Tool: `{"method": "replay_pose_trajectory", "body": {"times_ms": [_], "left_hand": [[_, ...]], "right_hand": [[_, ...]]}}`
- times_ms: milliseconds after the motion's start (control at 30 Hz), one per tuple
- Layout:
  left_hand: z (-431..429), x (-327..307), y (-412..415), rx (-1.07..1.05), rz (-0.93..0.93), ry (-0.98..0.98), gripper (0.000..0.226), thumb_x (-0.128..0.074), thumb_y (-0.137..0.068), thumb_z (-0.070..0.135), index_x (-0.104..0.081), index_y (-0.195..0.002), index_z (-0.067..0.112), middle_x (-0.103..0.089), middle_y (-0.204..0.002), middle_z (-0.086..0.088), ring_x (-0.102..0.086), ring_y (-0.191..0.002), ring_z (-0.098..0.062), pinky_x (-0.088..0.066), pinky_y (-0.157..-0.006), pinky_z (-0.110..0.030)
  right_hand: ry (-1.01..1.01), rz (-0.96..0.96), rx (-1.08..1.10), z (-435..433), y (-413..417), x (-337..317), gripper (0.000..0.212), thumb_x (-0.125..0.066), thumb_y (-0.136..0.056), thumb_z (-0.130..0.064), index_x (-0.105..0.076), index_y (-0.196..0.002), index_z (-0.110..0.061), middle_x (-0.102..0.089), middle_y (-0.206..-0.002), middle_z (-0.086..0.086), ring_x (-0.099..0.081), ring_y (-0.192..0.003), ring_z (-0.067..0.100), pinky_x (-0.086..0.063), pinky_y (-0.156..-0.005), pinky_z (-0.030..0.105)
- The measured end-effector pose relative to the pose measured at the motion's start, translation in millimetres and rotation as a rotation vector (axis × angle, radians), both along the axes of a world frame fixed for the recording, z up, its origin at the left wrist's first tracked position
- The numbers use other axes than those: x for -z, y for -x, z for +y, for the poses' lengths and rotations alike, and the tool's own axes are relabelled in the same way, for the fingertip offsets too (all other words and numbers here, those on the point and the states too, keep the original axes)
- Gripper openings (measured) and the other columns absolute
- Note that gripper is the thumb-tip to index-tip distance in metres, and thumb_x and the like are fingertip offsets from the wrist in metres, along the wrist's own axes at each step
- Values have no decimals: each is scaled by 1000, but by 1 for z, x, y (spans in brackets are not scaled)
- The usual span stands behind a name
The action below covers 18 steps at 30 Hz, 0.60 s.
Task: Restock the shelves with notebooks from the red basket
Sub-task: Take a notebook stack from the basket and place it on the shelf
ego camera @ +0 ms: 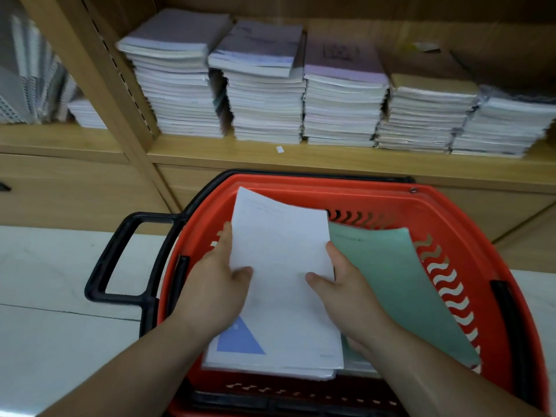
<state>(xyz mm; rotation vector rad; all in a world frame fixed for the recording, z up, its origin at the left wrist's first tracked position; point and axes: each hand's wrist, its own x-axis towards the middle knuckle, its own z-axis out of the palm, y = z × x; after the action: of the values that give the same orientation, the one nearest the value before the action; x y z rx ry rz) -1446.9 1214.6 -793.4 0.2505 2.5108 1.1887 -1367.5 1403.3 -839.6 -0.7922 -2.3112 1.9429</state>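
Observation:
A red basket (pixel 355 194) with black handles stands on the floor in front of the wooden shelf (pixel 210 152). Inside it lies a stack of white notebooks (pixel 282 251), the top one with a blue triangle on its cover. My left hand (pixel 216 284) grips the stack's left edge, thumb on top. My right hand (pixel 346 287) grips its right edge, thumb on the cover. A green notebook (pixel 397 284) leans against the basket's right wall behind my right hand. The far end of the white stack is tilted up.
Several tall stacks of notebooks (pixel 264 94) fill the shelf above the basket. A small white label (pixel 279 149) lies on the shelf's front edge. Spiral-bound books (pixel 33 79) stand in the left bay. Pale floor tiles (pixel 60 326) lie to the left.

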Motion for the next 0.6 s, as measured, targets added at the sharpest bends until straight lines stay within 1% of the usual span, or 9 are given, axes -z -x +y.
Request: {"method": "replay_pose_trajectory", "body": {"times_ms": [33,100,167,233,300,367,467,533,600], "left_hand": [[-1,0,0,-4,2,-27,78,-56,-101,17,-9,-161,36,-61,-102,22,-60,-74,-1,-55,-62,-18],[-2,0,1,-11,-35,-173,70,-54,-99,6,-30,-156,39,-66,-127,13,-68,-93,-4,-60,-74,-22],[-3,-3,3,-16,-99,-363,68,-50,-96,-9,-52,-142,41,-71,-125,10,-71,-106,-10,-61,-84,-31],[-4,-6,7,-18,-148,-451,71,-49,-95,-14,-60,-130,47,-75,-117,6,-73,-103,-15,-61,-81,-32],[-4,-6,11,-12,-201,-471,71,-52,-96,-9,-56,-132,52,-73,-119,7,-73,-103,-19,-61,-83,-39],[-5,-3,15,-16,-279,-462,75,-57,-96,-4,-45,-143,53,-72,-122,12,-73,-105,-20,-60,-85,-43],[-5,2,19,-7,-375,-455,85,-61,-94,-3,-31,-152,51,-71,-123,16,-72,-107,-18,-59,-89,-42],[-4,1,21,13,-407,-467,87,-59,-94,-5,-29,-153,50,-71,-122,15,-72,-106,-18,-59,-88,-42],[-3,-3,22,26,-415,-483,85,-57,-94,-7,-34,-150,52,-71,-123,13,-73,-106,-21,-60,-84,-43]], "right_hand": [[9,4,10,0,0,2,50,-63,-97,-11,-50,-138,-37,-65,-116,-28,-64,-94,-17,-50,-81,14],[35,16,29,1,0,5,44,-63,-97,-9,-54,-132,-34,-67,-109,-29,-65,-92,-15,-51,-80,14],[77,12,49,3,1,7,41,-63,-97,-9,-57,-131,-32,-72,-111,-22,-69,-97,-5,-57,-88,26],[109,15,55,3,2,8,41,-62,-97,-9,-59,-132,-30,-74,-117,-13,-72,-105,9,-58,-96,43],[130,29,57,2,2,9,42,-63,-95,-12,-59,-133,-31,-73,-120,-11,-71,-109,13,-56,-99,49],[137,49,64,1,3,11,46,-64,-91,-18,-58,-135,-31,-73,-121,-11,-71,-110,13,-55,-100,48],[149,51,59,1,4,14,42,-60,-97,-9,-59,-130,-34,-74,-117,-13,-72,-104,10,-58,-96,41],[137,50,54,2,4,16,42,-58,-99,-6,-58,-123,-39,-73,-114,-18,-71,-101,5,-58,-92,34],[131,49,62,1,5,15,44,-59,-99,-7,-57,-127,-40,-72,-114,-21,-70,-100,1,-56,-90,31]]}}
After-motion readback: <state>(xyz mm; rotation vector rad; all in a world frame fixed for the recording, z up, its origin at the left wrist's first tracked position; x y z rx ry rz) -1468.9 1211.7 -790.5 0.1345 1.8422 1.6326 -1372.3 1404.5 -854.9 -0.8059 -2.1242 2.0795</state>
